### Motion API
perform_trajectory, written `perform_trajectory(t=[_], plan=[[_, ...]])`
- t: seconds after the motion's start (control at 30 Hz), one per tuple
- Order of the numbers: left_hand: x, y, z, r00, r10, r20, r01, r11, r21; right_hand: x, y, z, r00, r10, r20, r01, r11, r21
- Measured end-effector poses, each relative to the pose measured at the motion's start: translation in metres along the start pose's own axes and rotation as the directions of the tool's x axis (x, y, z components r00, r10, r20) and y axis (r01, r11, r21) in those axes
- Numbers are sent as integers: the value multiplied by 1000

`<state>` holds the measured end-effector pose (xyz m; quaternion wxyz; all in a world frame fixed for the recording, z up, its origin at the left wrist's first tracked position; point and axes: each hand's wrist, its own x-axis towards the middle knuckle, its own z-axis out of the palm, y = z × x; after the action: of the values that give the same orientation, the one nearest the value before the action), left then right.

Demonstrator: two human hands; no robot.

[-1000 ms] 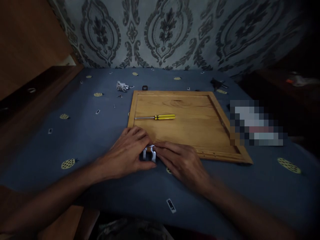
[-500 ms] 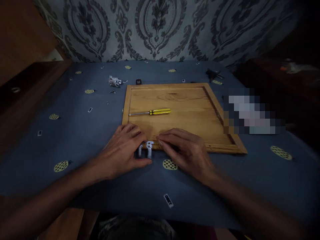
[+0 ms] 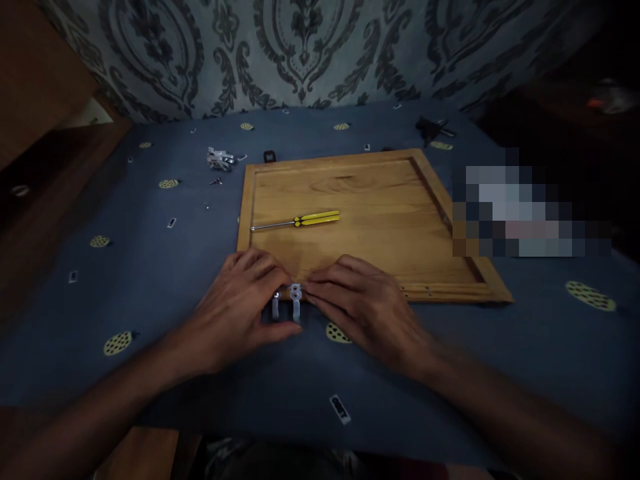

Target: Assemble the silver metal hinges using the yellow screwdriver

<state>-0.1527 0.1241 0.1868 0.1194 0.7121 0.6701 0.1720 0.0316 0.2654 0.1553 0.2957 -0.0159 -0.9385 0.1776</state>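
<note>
A framed wooden panel [image 3: 345, 190] lies flat on the cloth-covered table. At its front edge, toward the left, sits a shiny metal bracket [image 3: 295, 292] with screw holes and two strips hanging down over the edge. My left hand [image 3: 245, 293] wraps round the bracket's left side, fingers on the panel frame and thumb below. My right hand [image 3: 367, 300] is closed in a pinch, its fingertips touching or almost touching the bracket's right side; what they hold is hidden. A screwdriver [image 3: 317, 219] with a yellow and black handle lies on the panel, tip pointing left.
Behind the panel at left lies a heap of metal fittings [image 3: 220, 159], with small screws [image 3: 216, 181] closer in. A small dark square piece [image 3: 270, 157] touches the back edge area. A black object [image 3: 433, 129] lies at the far right. Patterned fabric [image 3: 310, 53] hangs behind.
My right hand has shifted slightly left, its fingertips closer to the bracket. My left hand keeps its hold. The view has tilted and moved a little; the screwdriver lies as before.
</note>
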Motion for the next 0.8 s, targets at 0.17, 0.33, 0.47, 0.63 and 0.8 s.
perform_trajectory(t=[0.17,0.33,0.47,0.63,0.8], plan=[[1,0,-1,1000,3,-3,-3,1000,-4,-1,0,1,1000,-13,14,14,999,-49],[1,2,-4,1000,4,17,-4,1000,-5,-3,2,3,1000,-20,16,20,999,-28],[0,3,-5,1000,7,29,-7,1000,-14,-3,1,2,1000,-6,29,6,1000,-10],[1,3,-7,999,19,32,-18,999,-27,-2,0,1,999,9,36,-9,1000,-23],[1,3,-7,1000,22,20,-22,999,-26,-2,-1,2,999,5,36,-4,1000,-25]])
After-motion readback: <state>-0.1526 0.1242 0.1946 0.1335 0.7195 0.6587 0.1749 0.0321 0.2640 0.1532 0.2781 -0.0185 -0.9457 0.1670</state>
